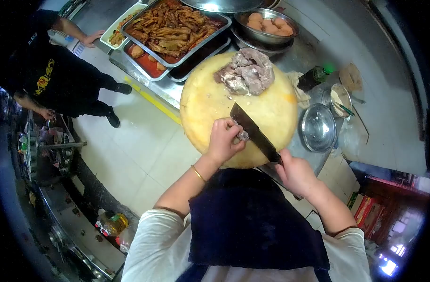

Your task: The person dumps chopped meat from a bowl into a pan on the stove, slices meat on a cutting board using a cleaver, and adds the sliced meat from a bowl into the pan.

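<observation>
At frame centre, head view, left hand (224, 141): fingers curled around a small meat piece (243, 135), right beside the blade!
Right of centre, right hand (297, 174): wrapped round the handle of the cleaver (256, 136), blade slanting to upper left.
Upper centre, meat pile (252, 74): sitting on the round board (201, 101).
Blade work: I'd tuck those fingertips back, let knuckles guide.

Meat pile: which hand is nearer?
Left. The left hand is over the board, short of the meat pile; the right hand, gripping the cleaver, is farther back.
</observation>
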The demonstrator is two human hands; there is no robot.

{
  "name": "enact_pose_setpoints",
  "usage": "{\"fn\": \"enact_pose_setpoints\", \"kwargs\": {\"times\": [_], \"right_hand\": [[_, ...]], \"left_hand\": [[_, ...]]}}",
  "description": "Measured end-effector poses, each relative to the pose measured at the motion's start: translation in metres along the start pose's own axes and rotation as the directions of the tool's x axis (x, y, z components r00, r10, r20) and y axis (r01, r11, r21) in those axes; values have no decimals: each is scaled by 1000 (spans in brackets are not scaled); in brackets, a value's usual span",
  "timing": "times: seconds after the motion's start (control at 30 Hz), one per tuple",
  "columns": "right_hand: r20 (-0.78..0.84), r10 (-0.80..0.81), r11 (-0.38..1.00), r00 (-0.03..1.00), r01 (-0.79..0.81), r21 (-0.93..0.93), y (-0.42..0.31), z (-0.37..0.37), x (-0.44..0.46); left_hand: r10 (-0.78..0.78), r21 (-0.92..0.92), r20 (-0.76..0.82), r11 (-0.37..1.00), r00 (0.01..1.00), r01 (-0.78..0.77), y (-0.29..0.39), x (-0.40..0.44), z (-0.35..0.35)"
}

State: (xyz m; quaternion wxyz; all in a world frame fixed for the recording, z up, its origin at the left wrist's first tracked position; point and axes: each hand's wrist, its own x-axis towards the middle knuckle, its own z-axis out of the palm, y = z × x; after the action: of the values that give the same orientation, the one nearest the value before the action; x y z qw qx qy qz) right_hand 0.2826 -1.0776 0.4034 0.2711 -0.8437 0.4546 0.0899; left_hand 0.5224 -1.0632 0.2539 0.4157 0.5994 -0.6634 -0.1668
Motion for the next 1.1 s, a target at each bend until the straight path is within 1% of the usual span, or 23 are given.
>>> {"fn": "enact_pose_setpoints", "kwargs": {"times": [0.2,0.3,0.5,0.57,0.7,0.73,0.83,0.87,0.97,1.0,1.1], "right_hand": [[21,5,1000,1000,-5,-24,-6,-7,11],[37,4,999,999,-2,-42,-11,-13,17],[90,19,991,996,-7,-133,-22,-24,36],[114,28,986,993,-8,-168,-27,-29,43],[123,3,985,992,18,-171,-31,-30,58],[121,10,985,993,11,-170,-33,-29,60],[96,3,989,995,12,-150,-24,-11,66],[81,-5,989,997,17,-145,-17,-1,68],[24,-20,995,999,23,-101,-5,27,75],[-40,-85,994,996,82,-75,2,37,74],[-56,-69,994,996,64,-86,4,44,78]], "left_hand": [[45,-11,-40,999,998,-45,-1,4,1],[20,-14,-37,1000,999,-21,2,5,1],[23,-65,-29,998,999,-25,-1,6,1],[26,-51,-31,998,999,-27,-2,4,1],[63,-34,-71,997,996,-66,0,7,0],[35,-28,-3,999,999,-35,-4,5,2],[57,3,-55,998,997,-57,1,5,1],[61,16,-21,998,998,-60,1,5,-1],[75,13,-4,997,997,-75,-4,2,3],[87,15,-18,996,996,-87,-7,0,5],[16,24,51,1000,999,-17,-10,-4,11]]}}
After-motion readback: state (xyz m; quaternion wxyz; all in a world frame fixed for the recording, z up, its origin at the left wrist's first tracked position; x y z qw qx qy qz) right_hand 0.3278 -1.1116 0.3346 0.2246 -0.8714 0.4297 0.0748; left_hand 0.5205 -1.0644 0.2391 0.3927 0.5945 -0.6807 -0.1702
